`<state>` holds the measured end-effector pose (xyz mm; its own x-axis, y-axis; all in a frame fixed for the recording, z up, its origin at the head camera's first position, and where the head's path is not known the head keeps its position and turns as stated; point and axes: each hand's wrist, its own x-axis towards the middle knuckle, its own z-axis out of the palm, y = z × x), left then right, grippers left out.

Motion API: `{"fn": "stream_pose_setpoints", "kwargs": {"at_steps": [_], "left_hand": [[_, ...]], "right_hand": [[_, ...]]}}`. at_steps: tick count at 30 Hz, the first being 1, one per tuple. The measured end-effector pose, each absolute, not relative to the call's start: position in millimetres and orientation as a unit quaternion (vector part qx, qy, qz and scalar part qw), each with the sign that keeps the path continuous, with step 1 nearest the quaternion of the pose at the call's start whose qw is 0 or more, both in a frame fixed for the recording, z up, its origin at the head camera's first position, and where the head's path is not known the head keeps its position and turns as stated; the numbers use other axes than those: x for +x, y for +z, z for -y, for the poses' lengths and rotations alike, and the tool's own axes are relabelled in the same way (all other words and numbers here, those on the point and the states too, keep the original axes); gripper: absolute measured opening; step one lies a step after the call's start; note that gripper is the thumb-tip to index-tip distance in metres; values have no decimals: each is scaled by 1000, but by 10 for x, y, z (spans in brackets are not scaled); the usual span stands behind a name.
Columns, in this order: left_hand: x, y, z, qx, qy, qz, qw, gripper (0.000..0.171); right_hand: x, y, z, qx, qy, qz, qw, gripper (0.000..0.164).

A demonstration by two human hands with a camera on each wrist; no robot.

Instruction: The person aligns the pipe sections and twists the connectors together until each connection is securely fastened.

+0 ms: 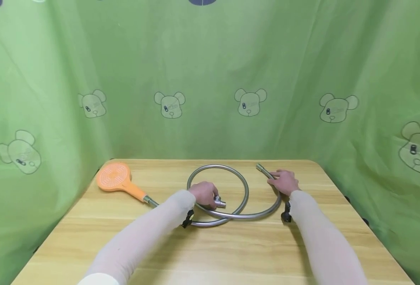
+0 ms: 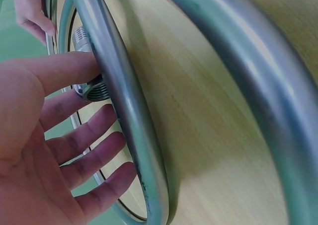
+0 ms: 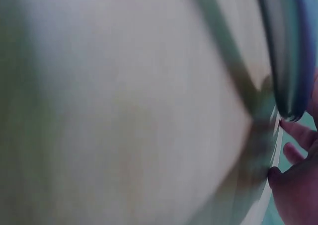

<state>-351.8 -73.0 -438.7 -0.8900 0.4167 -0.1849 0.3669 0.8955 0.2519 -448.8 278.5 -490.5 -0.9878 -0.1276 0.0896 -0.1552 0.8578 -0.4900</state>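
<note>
In the head view my left hand (image 1: pixel 203 192) is over the middle of the table, inside a coil of silvery metal shower hose (image 1: pixel 248 190). Thumb and index finger pinch a small chrome threaded fitting (image 2: pixel 97 92), while the other fingers extend towards the hose in the left wrist view. On the right, my right hand (image 1: pixel 285 182) grips the hose a short way below its free end, a metal connector (image 1: pixel 259 168). In the right wrist view a blurred stretch of hose (image 3: pixel 293 51) runs in between thumb and fingers (image 3: pixel 298 133).
An orange shower head (image 1: pixel 113 176) lies face up at the back left, joined to the hose's other end. Everything rests on a wooden table (image 1: pixel 238 253). Green curtains (image 1: pixel 210 130) with bear prints hang close behind and on both sides.
</note>
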Motion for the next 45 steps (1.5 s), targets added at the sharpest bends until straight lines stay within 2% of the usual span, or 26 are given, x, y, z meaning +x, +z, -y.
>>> {"fn": "stream_pose_setpoints", "kwargs": {"at_steps": [6,15,23,27,33,41,45], "left_hand": [[-3527,-4397,714,203,108,-966,120,20],[-3522,-4391,690,185,112,-970,113,18],[-3546,-4415,698,185,123,-972,77,18],[-3548,-4405,705,181,134,-972,68,23],[-3555,-4396,723,180,176,-964,81,32],[-3619,-4436,766,182,216,-955,92,29],[-3621,-4425,782,179,220,-955,89,28]], "right_hand": [[-4467,-4890,-2784,92,271,957,47,43],[-4437,-4762,-2725,116,299,946,48,36],[-4390,-4637,-2612,153,365,918,28,47],[-4377,-4616,-2606,146,375,915,25,44],[-4348,-4595,-2622,117,399,909,6,46],[-4363,-4551,-2657,122,386,914,7,59],[-4372,-4531,-2678,127,393,910,5,55]]}}
